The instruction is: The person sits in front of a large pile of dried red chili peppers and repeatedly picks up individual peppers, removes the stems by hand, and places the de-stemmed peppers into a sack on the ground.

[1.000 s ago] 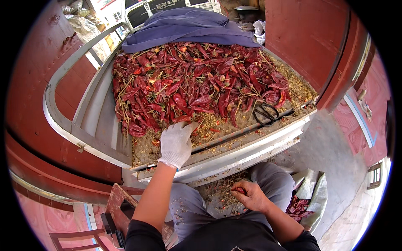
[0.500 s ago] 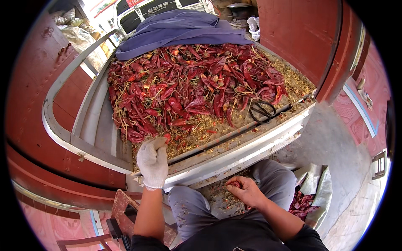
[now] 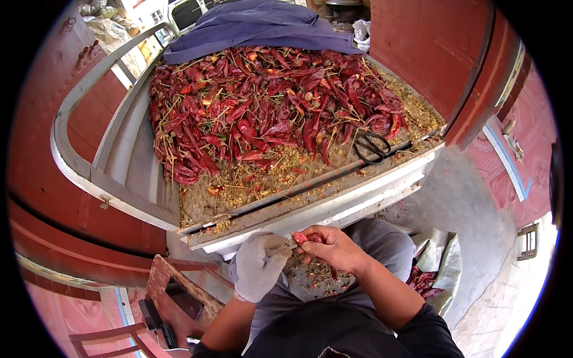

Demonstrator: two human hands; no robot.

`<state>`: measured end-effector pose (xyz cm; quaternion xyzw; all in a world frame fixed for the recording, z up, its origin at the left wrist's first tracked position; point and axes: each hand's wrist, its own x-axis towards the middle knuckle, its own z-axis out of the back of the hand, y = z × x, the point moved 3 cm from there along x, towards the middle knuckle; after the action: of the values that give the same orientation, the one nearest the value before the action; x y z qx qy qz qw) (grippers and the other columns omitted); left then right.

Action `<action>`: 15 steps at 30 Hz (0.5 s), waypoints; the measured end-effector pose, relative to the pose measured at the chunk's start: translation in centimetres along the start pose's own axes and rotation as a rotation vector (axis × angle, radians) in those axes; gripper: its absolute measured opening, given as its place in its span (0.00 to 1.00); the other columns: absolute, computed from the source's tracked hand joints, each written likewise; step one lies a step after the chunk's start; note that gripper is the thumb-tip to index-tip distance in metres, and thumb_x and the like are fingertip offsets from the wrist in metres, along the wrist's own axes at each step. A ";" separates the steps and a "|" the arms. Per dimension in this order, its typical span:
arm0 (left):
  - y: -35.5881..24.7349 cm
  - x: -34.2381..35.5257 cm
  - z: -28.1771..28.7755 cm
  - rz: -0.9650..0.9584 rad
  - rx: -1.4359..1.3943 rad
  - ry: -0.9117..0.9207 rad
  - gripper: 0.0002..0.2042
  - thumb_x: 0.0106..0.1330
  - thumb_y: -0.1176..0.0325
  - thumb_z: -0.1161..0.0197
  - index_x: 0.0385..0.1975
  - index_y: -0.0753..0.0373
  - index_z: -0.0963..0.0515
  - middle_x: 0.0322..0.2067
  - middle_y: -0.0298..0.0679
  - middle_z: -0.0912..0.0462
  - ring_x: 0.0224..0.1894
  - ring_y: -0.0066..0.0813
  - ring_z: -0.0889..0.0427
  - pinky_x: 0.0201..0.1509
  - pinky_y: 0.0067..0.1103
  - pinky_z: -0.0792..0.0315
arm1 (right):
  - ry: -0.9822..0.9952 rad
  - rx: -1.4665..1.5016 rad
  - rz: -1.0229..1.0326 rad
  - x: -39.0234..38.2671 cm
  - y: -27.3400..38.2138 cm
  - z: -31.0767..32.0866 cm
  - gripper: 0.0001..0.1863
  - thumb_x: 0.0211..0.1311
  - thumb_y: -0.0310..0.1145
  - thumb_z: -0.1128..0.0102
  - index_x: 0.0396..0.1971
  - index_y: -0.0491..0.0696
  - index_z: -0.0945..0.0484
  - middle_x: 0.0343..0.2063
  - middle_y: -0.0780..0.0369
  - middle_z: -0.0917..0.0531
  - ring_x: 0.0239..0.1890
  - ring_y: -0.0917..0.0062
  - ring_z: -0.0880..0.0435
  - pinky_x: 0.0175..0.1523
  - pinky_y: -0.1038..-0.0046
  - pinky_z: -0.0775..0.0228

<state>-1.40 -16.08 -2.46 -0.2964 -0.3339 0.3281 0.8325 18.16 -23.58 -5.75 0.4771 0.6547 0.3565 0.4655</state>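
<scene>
My left hand point(image 3: 260, 266), in a white knit glove, pinches at the left end of a dried red chili point(image 3: 303, 237); what lies between its fingertips is too small to make out. My right hand point(image 3: 337, 250), bare, is closed round that chili, close beside the glove, above my lap. Beyond them a truck bed with a pale metal tailgate point(image 3: 310, 201) bears a broad heap of dried chilies point(image 3: 268, 101) with stalks and scattered seeds, partly under a purple-blue cloth point(image 3: 250, 36). Black-handled scissors point(image 3: 371, 148) lie on the bed's near right edge.
An open pale sack point(image 3: 444, 262) of red chilies stands by my right leg. A worn reddish wooden piece point(image 3: 166, 268) with black objects is at lower left. Red metal doors point(image 3: 430, 53) flank the truck, and grey concrete floor point(image 3: 477, 250) shows at the right.
My gloved left hand has come down from the heap's front edge to meet my right hand over my lap. My right hand has risen slightly, the chili now showing more clearly in it.
</scene>
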 end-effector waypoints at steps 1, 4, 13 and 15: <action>0.6 -0.3 -0.9 0.292 -0.281 -0.078 0.11 0.63 0.64 0.29 0.42 0.61 0.14 0.36 0.42 0.13 0.41 0.51 0.15 0.47 0.39 0.22 | 0.040 -0.015 -0.004 -0.1 -0.1 -0.1 0.17 0.77 0.36 0.39 0.57 0.43 0.22 0.42 0.65 0.14 0.38 0.84 0.16 0.43 0.79 0.24; -1.1 2.6 -0.6 -0.022 -0.048 0.320 0.11 0.64 0.65 0.31 0.43 0.61 0.14 0.36 0.47 0.13 0.44 0.50 0.14 0.47 0.37 0.21 | 0.116 -0.070 0.023 -0.5 -0.5 0.3 0.17 0.77 0.35 0.39 0.57 0.41 0.22 0.42 0.63 0.14 0.38 0.81 0.15 0.46 0.76 0.21; -2.5 3.9 1.3 -0.342 0.282 0.581 0.08 0.62 0.63 0.30 0.33 0.60 0.14 0.30 0.44 0.15 0.34 0.50 0.16 0.37 0.39 0.24 | 0.226 -0.305 -0.071 -0.6 0.9 -0.3 0.15 0.76 0.41 0.38 0.50 0.44 0.19 0.30 0.65 0.18 0.30 0.83 0.21 0.37 0.76 0.22; -2.6 3.9 1.5 -0.378 0.263 0.643 0.08 0.62 0.63 0.30 0.31 0.60 0.15 0.28 0.44 0.16 0.33 0.51 0.17 0.35 0.39 0.25 | 0.273 -0.323 -0.096 -0.8 2.0 -0.7 0.15 0.76 0.41 0.37 0.49 0.44 0.18 0.30 0.65 0.18 0.29 0.83 0.21 0.36 0.77 0.23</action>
<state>0.56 -14.33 1.69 -0.2080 -0.0599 0.0994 0.9712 18.21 -23.76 -3.47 0.3117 0.6680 0.4954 0.4596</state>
